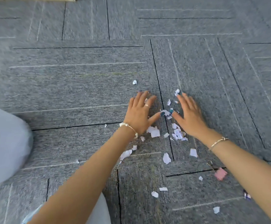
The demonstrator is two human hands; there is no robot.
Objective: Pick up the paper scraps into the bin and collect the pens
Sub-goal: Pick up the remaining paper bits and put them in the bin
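Basically a sweep, not a pick: left hand and right hand lie palm-down on the carpet floor, fingers spread, thumbs angled toward each other. Neither grip is closed on anything; both are flat and apart. Paper scraps sit mostly between and just behind the hands, with strays trailing toward the person and one outlier ahead of the left fingertips. Flat palms likely rake the bits into one heap, since the pieces look too small to pinch singly. Pink clip lies under the right forearm. No bin or pens in view.
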